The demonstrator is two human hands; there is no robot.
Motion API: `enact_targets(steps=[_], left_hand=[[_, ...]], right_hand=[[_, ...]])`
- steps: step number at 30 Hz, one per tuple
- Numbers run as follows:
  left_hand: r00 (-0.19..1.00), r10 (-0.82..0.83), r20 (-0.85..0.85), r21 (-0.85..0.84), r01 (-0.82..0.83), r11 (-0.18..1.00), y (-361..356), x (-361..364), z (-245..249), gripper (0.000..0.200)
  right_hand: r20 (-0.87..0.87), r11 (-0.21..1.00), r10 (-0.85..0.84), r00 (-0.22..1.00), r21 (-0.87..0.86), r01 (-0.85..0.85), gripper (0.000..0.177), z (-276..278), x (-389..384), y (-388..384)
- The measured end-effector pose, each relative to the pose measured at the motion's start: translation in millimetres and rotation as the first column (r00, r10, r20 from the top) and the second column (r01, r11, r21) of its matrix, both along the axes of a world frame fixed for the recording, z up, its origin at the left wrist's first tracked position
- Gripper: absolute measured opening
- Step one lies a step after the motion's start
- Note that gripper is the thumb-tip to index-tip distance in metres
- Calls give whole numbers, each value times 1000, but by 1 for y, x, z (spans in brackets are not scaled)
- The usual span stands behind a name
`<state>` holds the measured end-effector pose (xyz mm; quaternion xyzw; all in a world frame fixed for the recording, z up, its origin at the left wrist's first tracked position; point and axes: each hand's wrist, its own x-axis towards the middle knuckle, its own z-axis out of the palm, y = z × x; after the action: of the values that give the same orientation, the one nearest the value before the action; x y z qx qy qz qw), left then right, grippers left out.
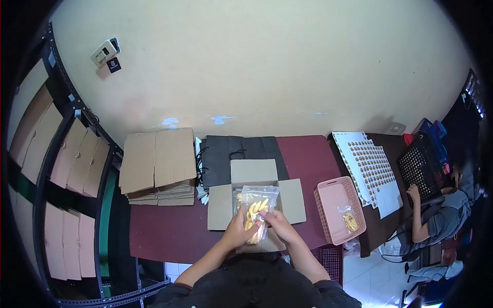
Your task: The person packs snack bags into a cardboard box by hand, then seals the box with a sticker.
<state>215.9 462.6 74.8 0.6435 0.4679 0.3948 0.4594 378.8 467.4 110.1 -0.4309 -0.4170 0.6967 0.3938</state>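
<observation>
Both of my hands hold a clear plastic pouch of yellow, elongated snack pieces (pixel 255 208) over an open cardboard box (pixel 220 207). My left hand (pixel 237 232) grips the pouch's left side, and my right hand (pixel 281 226) has its lower right side, thumb on the front. Behind the held pouch, part of another clear pouch shows at the box's left inside edge. The box's flaps are folded outward. To the right, a pink basket (pixel 321 210) holds one more pouch with yellow pieces (pixel 350 220).
Flattened cardboard (pixel 138 164) is stacked at the left, beside dark folded bags (pixel 223 154). Sticker sheets (pixel 382 179) lie right of the basket. A co-worker (pixel 436 223) sits at the far right by a black crate (pixel 418 167). Shelving with boxes (pixel 72 241) stands left.
</observation>
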Motion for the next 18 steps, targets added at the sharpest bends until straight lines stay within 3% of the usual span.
enact_targets(steps=[1,5,7,9,11,13,16,18], left_hand=[[998,20,62,4,-21,1000,-1,0,0,66],[999,-38,31,-19,38,999,-3,-3,0,66],[994,-57,-96,28,60,998,-4,-5,4,66],[1000,-30,3,52,30,998,-5,0,2,61],[991,-20,129,-53,27,998,-3,2,13,56],[995,-1,103,-67,8,998,-6,1,22,52],[996,-65,63,-37,68,997,-5,-3,20,52],[990,-78,117,53,73,996,-6,-3,16,51]], right_hand=[[101,993,44,994,103,-55,39,1,-1,-2],[131,994,60,990,86,-72,40,-7,1,-2],[-86,992,-87,992,-96,79,37,1,-2,-2],[-91,991,-53,994,-128,41,31,4,2,-2],[58,996,58,997,61,-61,32,8,1,-5],[79,997,62,995,35,-65,32,13,1,-7],[4,1000,15,1000,-13,-15,34,5,2,-6],[-165,986,-89,982,-154,63,34,3,1,-6]])
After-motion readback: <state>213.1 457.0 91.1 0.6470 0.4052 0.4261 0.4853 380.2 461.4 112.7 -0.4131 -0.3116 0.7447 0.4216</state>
